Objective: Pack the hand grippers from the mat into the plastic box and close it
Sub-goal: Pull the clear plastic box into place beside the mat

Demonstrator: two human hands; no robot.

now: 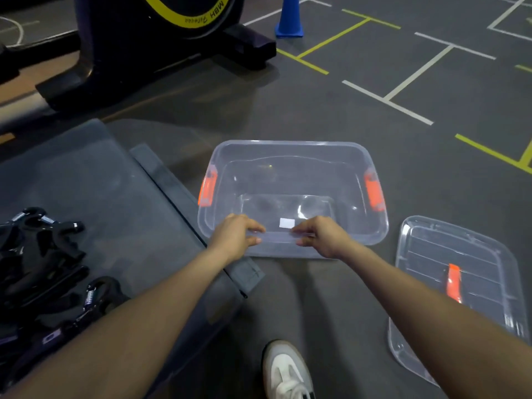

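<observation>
A clear plastic box with orange side latches stands open on the dark floor, nothing inside it. My left hand and my right hand both grip its near rim, fingers curled over the edge. Its clear lid, with an orange handle, lies flat on the floor to the right. A pile of black hand grippers with metal springs lies on the grey mat at the far left.
A black and yellow exercise machine stands behind the mat. A blue cone stands at the back. My white shoe is on the floor below the box. White and yellow lines mark the floor.
</observation>
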